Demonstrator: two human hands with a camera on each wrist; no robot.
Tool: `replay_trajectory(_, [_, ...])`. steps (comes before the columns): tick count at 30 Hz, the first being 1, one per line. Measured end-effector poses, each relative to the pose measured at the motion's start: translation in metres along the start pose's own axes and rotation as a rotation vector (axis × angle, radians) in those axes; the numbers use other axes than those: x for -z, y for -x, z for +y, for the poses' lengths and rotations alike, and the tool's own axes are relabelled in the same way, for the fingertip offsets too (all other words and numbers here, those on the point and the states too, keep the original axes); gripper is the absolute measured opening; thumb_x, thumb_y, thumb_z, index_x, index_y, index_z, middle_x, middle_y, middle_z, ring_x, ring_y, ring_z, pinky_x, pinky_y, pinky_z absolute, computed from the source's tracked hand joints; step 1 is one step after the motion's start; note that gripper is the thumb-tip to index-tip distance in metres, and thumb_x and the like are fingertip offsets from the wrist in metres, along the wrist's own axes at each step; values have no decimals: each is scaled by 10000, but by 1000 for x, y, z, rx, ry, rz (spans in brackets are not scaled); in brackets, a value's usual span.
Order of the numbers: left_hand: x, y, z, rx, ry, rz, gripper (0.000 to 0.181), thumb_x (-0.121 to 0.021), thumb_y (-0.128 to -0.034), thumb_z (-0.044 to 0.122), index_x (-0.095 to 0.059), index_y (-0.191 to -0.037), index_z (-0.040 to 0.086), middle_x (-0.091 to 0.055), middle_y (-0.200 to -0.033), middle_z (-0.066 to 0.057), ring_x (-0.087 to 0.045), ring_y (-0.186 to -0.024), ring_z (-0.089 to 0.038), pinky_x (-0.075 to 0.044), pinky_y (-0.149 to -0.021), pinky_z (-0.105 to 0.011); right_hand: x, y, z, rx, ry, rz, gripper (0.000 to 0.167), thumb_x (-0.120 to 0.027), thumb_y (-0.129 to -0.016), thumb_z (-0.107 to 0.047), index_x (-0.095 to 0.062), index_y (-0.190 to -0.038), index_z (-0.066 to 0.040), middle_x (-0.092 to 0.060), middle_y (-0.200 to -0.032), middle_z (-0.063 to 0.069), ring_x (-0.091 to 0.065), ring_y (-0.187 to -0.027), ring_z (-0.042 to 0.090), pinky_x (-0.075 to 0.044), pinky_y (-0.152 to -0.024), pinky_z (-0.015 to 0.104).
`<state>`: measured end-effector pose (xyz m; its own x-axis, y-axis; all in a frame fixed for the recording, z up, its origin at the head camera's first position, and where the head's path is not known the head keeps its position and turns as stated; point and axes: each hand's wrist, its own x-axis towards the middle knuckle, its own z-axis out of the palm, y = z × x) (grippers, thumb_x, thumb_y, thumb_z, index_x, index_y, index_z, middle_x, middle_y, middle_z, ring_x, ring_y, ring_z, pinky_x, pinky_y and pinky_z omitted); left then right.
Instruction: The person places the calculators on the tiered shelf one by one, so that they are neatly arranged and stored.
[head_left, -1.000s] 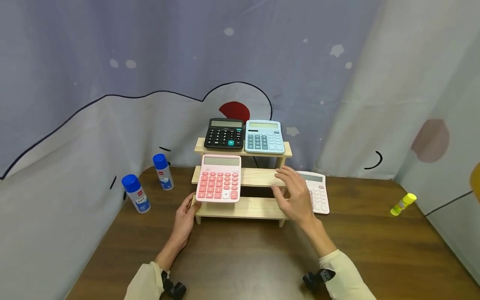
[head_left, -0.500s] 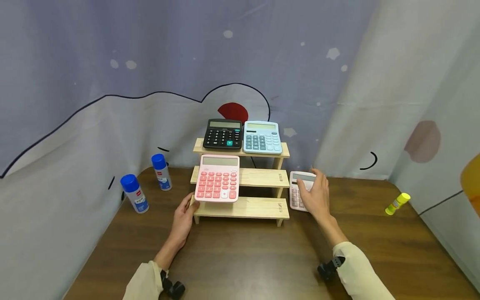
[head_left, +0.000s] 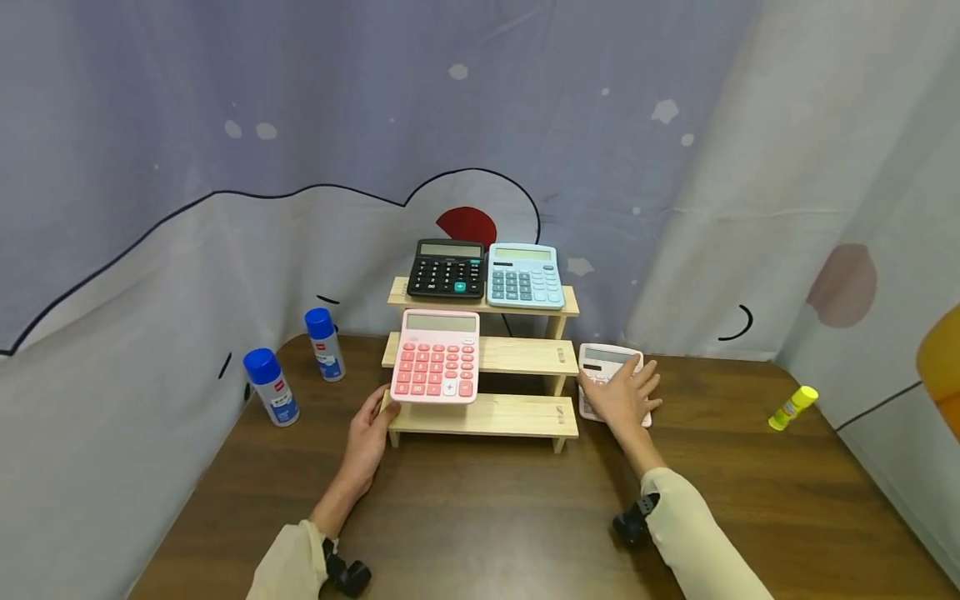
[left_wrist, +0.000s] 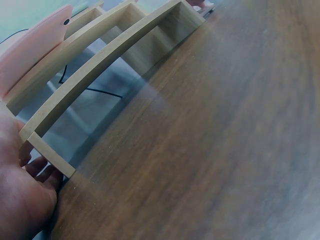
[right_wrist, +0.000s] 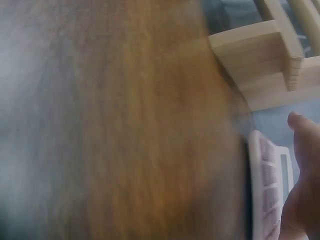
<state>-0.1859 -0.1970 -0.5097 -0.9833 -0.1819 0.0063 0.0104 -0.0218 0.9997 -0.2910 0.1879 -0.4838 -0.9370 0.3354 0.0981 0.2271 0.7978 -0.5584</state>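
Note:
A three-tier wooden stand [head_left: 480,417] stands on the table. My left hand [head_left: 367,442] holds the left end of its lowest tier, fingers curled beneath in the left wrist view. A pink calculator [head_left: 435,358] leans on the middle tier, at the left. On the top tier a black calculator [head_left: 447,271] and a light blue calculator [head_left: 525,275] sit side by side. Right of the stand lies a pale pink calculator [head_left: 603,357] on the table. Over it my right hand [head_left: 622,396] is spread, hiding most of its keys; whether it touches the calculator I cannot tell.
Two spray cans with blue caps, a front can [head_left: 272,387] and a rear can [head_left: 325,344], stand at the table's left. A yellow glue stick [head_left: 793,407] is at the right. A patterned curtain [head_left: 300,267] hangs behind the table.
My right hand has moved right from in front of the stand to above the pale pink calculator, and its fingers have spread. That calculator has shifted slightly left. My left hand stays put.

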Motion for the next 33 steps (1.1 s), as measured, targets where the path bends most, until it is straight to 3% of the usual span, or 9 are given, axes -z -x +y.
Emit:
replay_trajectory(4, [-2,0,-1,3,-7,7,558,-529,-1046,273,-360,-1529,52,-358,-1594,-146,-295,-1480,-250,-243,-1223,-445,-7,-3,1,-27,36,16,1295,-682,-760,-685,26,-1580,25,112,-1618,329,45,-1490,541,-32,-1078,819])
replay_trajectory(8, [-4,0,-1,-2,-15,9,559,-538,-1042,281,-372,-1525,55,-373,-1585,-144,-302,-1477,-256,-247,-1219,-458,-10,-4,2,-42,106,-30,1386,-666,-731,-761,121,-1566,16,148,-1610,336,90,-1484,548,12,-1075,820])
replay_trajectory(13, [-6,-3,-2,-3,-21,5,560,-546,-1037,294,-383,-1517,57,-389,-1574,-144,-316,-1466,-256,-257,-1212,-457,-12,-4,7,-56,124,-24,1434,-686,-703,-774,153,-1559,13,159,-1607,336,52,-1492,535,-27,-1100,788])
replay_trajectory(21, [-9,-4,-5,1,-18,4,543,-540,-1039,298,-389,-1509,73,-394,-1572,-132,-324,-1467,-251,-263,-1212,-448,-13,-4,18,-32,122,49,1365,-674,-714,-739,9,-1558,88,1,-1600,377,-119,-1446,526,-214,-1056,670])
replay_trajectory(28, [-9,-4,-5,-4,-17,-13,579,-543,-1038,311,-365,-1525,52,-362,-1591,-146,-283,-1493,-271,-247,-1222,-462,-14,-2,22,4,128,108,1326,-678,-716,-733,-81,-1551,106,-115,-1576,371,-193,-1401,524,-238,-1025,653])
replay_trajectory(33, [-3,-3,-4,21,-17,1,552,-520,-1049,271,-352,-1533,66,-356,-1596,-131,-296,-1479,-244,-248,-1221,-443,-20,-1,20,39,123,105,1308,-671,-722,-744,-121,-1547,109,-144,-1568,370,-204,-1403,518,-235,-1030,656])
